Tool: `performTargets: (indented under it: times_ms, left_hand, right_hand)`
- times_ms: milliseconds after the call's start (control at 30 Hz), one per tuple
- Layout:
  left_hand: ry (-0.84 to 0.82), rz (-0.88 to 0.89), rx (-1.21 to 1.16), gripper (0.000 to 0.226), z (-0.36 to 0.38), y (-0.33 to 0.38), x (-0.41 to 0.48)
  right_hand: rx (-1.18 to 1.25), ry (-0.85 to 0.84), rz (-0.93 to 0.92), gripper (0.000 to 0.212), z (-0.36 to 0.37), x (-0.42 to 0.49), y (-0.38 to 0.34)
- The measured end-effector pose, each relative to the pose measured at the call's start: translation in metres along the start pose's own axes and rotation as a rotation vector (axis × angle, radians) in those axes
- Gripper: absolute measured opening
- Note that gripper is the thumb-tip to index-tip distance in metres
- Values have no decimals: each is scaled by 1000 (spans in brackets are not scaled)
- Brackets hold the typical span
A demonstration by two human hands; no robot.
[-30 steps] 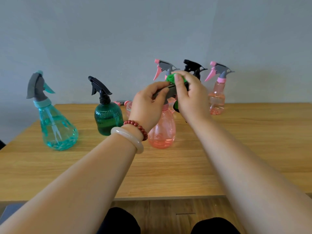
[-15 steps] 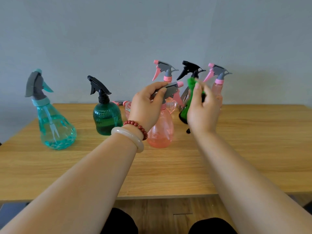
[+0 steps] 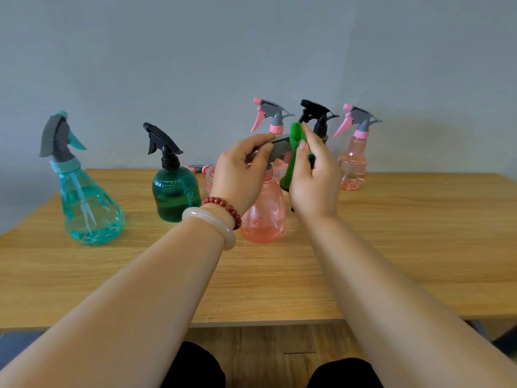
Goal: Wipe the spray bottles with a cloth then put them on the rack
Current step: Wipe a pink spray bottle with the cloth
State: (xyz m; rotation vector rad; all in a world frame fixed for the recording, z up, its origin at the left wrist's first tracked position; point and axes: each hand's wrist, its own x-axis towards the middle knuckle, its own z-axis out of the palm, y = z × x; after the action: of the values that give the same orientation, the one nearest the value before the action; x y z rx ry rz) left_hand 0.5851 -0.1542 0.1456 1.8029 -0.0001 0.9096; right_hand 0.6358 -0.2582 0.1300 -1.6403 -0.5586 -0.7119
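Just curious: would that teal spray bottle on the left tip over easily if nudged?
Probably not: the teal spray bottle has a wide base and narrow neck, so it likely slides on the table rather than tipping. Its clear plastic suggests it is light, though the tall trigger head could make it wobble.

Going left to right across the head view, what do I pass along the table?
First the teal spray bottle → dark green spray bottle → pink bottle gripped by the left hand → green cloth in the right hand → far-right pink bottle. Bottles behind the hands overlap, so omitted.
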Motion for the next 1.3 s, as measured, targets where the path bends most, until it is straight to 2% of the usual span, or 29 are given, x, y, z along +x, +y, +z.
performTargets:
  times_ms: [67, 133, 200, 300, 400, 467, 700, 767, 833, 933, 1000, 1067, 1133, 1200, 1300]
  left_hand:
    - [6, 1, 23, 21, 0, -1, 0]
    - [-1, 0, 24, 21, 0, 0, -1]
    - [-1, 2, 15, 21, 0, 0, -1]
    - [5, -4, -8, 22, 1, 3, -2]
    - [-18, -18, -69, 24, -1, 4, -2]
    - [-41, -17, -75, 25, -1, 5, -2]
    - [-31, -11, -8, 21, -4, 2, -1]
    - [-25, -6, 9, 20, -3, 1, -2]
    - [-18, -7, 3, 21, -1, 1, -2]
    - [3, -2, -10, 21, 1, 0, -2]
    - [15, 4, -17, 22, 1, 0, -2]
    - [8, -7, -54, 21, 1, 0, -1]
    - [-6, -25, -73, 20, 0, 1, -1]
    - [-9, -35, -63, 20, 0, 1, 0]
    - [-6, -31, -31, 21, 0, -1, 1]
  right_hand:
    - [49, -4, 216, 32, -4, -3, 7]
    - [52, 23, 312, 31, -8, -2, 12]
    - [11, 73, 198, 32, -11, 1, 6]
    - [-47, 106, -136, 36, -6, 12, -8]
    - [-183, -107, -309, 43, 3, 9, -5]
    - [-220, -168, -356, 48, 3, 1, 7]
    - [-214, -259, -233, 55, -9, -28, 31]
    - [-145, -187, -56, 49, -13, -32, 34]
    - [-96, -40, 41, 47, -16, -27, 30]
    - [-71, 82, -105, 47, -11, -6, 7]
    - [-116, 31, -274, 46, -4, 8, -2]
    - [-172, -83, -368, 47, 4, 16, -2]
    - [-204, -143, -394, 48, 9, 15, 7]
    - [-184, -127, -385, 49, 9, 9, 17]
    - [-120, -118, -294, 51, 5, -3, 23]
